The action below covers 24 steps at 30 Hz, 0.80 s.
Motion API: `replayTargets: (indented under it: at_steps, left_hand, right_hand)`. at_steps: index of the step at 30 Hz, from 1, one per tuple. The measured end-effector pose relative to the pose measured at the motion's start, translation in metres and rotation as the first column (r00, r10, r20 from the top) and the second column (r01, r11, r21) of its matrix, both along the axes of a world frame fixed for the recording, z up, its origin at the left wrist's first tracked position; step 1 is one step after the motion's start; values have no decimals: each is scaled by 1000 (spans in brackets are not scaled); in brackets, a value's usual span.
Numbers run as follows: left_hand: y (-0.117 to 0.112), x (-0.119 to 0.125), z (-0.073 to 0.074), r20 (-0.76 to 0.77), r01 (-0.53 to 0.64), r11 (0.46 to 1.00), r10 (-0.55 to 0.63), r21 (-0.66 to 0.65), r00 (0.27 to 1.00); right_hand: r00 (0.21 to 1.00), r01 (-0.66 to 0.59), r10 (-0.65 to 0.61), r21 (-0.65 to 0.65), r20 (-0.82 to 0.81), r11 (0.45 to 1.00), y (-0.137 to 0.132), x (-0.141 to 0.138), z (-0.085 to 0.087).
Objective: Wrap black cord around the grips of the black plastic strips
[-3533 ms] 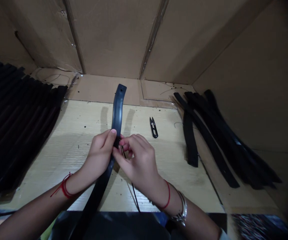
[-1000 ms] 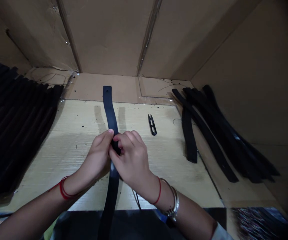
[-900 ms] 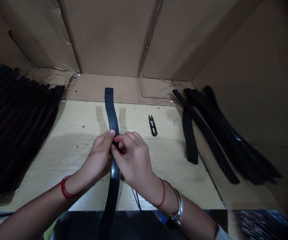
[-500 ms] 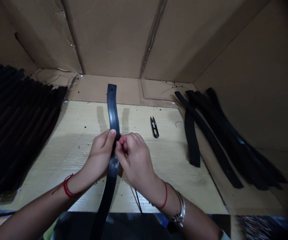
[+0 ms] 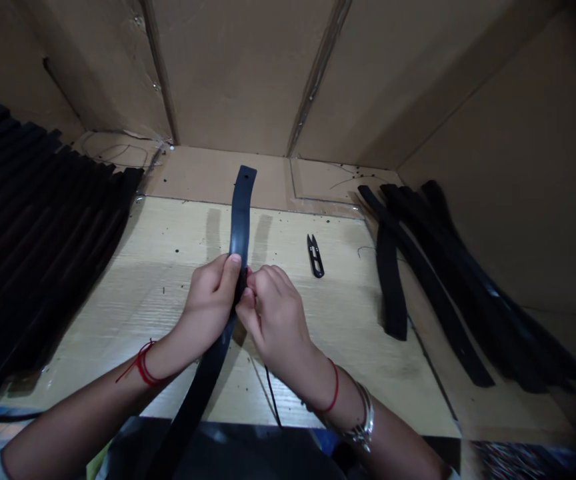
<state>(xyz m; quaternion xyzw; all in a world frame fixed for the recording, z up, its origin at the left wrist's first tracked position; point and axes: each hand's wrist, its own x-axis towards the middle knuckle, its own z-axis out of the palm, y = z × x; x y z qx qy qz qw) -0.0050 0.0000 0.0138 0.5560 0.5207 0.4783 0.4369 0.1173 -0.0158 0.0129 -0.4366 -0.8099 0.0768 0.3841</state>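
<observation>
A long black strap (image 5: 241,213) with a hole near its far end rises from my lap over the wooden table (image 5: 118,313). My left hand (image 5: 211,300) is closed round the strap's middle, thumb on its left edge. Against the strap's right edge, the fingers of my right hand (image 5: 271,313) are pinched together; what they pinch is too small to make out. A thin dark thread (image 5: 272,397) hangs below that hand toward me.
Small black thread snips (image 5: 315,255) lie on the table right of the strap. A stack of black straps (image 5: 33,233) fills the left side. Several loose black straps (image 5: 443,267) lie at the right. Cardboard walls (image 5: 248,73) close in the back and right.
The strap's far end has swung from leaning left to leaning right while both hands kept their hold at its middle. The view has shifted slightly.
</observation>
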Motion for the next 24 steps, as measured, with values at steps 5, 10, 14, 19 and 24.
replayTargets:
  at_steps: [5,10,14,19,24]
  left_hand:
    - [1,0,-1,-11,3,1000,-4,-20,1000]
    - [1,-1,-1,-18,9,1000,-9,-26,1000]
    - [3,-2,-1,6,15,1000,-15,-26,1000]
    - [3,-3,-4,28,50,996,-48,-68,998]
    - [0,-4,-5,-84,152,985,-158,-80,984]
  right_hand:
    - [999,-8,5,70,43,998,1,-2,-1]
    - [1000,-20,19,32,16,999,0,-2,0]
    - [990,-43,24,-134,-142,990,-3,2,0]
    - [801,-319,-70,-524,-594,790,-2,8,-7]
    - [620,-637,-228,-652,-750,412,3,12,-7]
